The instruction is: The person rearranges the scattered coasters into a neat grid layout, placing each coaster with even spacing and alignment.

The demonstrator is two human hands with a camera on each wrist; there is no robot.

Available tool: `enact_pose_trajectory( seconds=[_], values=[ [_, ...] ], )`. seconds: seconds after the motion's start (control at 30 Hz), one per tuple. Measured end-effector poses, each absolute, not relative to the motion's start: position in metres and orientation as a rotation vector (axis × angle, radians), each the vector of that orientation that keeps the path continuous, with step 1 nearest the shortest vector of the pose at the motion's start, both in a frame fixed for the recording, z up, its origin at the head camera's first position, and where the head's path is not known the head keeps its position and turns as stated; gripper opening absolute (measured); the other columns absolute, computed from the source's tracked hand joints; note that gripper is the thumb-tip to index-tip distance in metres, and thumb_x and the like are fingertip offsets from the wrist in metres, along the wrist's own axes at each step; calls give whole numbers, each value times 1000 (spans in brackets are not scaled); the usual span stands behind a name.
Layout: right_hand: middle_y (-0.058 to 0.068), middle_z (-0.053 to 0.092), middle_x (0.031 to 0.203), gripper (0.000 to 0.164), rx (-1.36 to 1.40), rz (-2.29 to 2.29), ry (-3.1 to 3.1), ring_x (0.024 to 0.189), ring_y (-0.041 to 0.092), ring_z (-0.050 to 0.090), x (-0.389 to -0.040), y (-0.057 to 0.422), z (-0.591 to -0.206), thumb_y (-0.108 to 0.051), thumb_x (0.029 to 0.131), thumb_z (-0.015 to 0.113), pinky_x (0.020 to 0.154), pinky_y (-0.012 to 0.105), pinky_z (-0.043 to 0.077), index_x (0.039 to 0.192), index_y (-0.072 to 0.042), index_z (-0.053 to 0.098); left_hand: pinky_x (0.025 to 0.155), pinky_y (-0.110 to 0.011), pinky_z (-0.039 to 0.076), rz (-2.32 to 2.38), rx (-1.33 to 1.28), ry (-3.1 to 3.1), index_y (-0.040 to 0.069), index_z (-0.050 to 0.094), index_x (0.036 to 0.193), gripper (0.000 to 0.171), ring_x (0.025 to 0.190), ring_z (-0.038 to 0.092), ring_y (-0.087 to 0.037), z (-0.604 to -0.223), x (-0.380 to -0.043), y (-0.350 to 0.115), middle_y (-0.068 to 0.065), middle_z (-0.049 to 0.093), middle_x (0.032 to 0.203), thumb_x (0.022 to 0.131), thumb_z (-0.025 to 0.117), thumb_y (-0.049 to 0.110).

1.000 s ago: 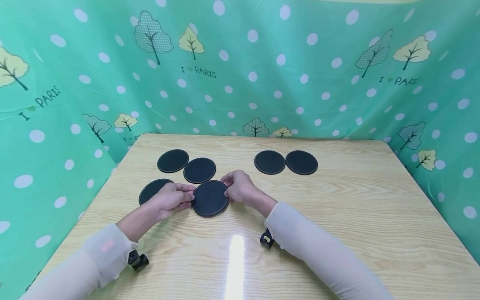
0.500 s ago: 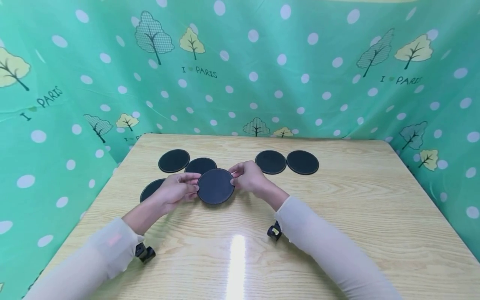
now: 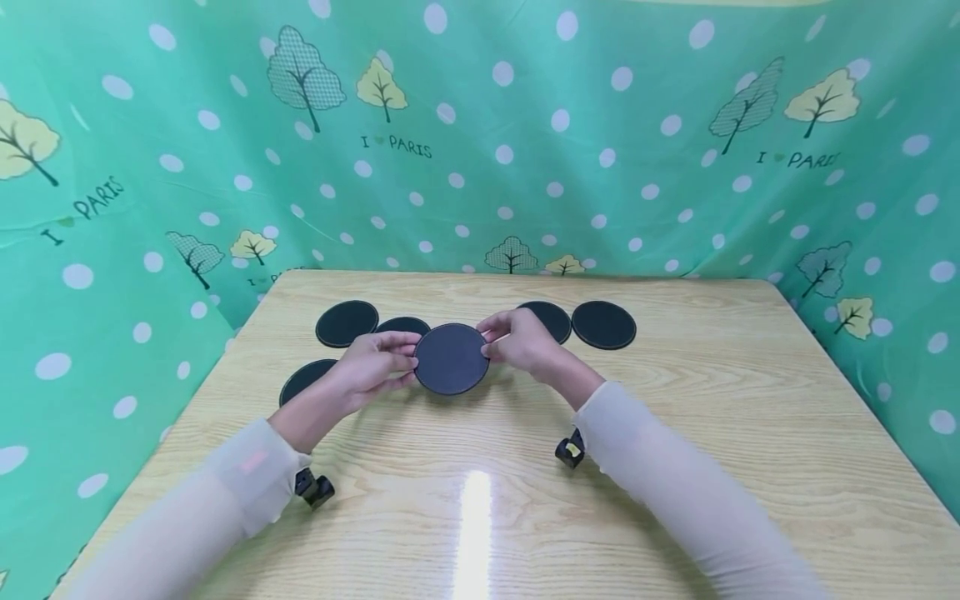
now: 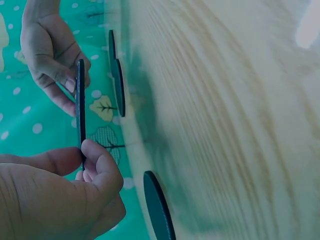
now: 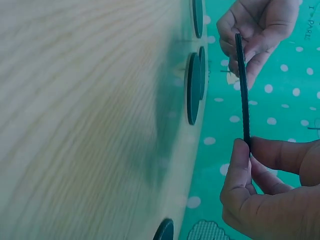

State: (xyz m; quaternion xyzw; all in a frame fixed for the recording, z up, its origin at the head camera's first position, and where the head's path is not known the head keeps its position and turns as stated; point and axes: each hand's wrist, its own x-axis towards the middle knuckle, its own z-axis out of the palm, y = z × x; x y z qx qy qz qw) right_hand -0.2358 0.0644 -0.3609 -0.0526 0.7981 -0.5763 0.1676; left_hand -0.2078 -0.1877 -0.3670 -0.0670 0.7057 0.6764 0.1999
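Observation:
A round black coaster (image 3: 452, 360) is held up off the table between both hands. My left hand (image 3: 375, 363) pinches its left edge, thumb against fingers. On the opposite edge, my right hand (image 3: 521, 340) pinches it the same way. Edge-on in the left wrist view, the coaster (image 4: 81, 110) looks thin, with a gap between it and the tabletop. The right wrist view also shows the coaster (image 5: 243, 90) lifted, gripped at both ends. Behind the left hand lies a coaster (image 3: 405, 326) that is partly covered; another coaster (image 3: 551, 321) is partly hidden by the right hand.
On the wooden table (image 3: 675, 433) lie more black coasters: one at the back left (image 3: 347, 323), one beside the left wrist (image 3: 303, 382), and one at the back right (image 3: 603, 325). A green dotted curtain (image 3: 480, 125) borders the table's back and sides.
Both hands have raised the coaster off the table and carried it right and slightly away from the body. The other coasters stay where they were.

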Motion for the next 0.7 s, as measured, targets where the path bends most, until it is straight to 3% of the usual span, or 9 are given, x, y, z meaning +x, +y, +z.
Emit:
enact_pose_trajectory(
  seconds=[0.33, 0.7],
  values=[
    [16, 61, 111, 37, -155, -1649, 2283, 96, 23, 67, -241, 93, -358, 12, 93, 66, 86, 31, 61, 129, 3, 65, 109, -44, 47, 1933, -137, 1926, 0, 47, 149, 50, 107, 59, -19, -364, -219, -161, -13, 49, 130, 100, 54, -9],
    [18, 59, 115, 39, -158, -1647, 2280, 100, 24, 67, -245, 126, -353, 10, 95, 65, 88, 31, 60, 134, 5, 61, 105, -42, 50, 1954, -128, 1889, 2, 52, 146, 49, 102, 60, -19, -363, -228, -131, -13, 51, 126, 99, 55, -11]
  ],
)
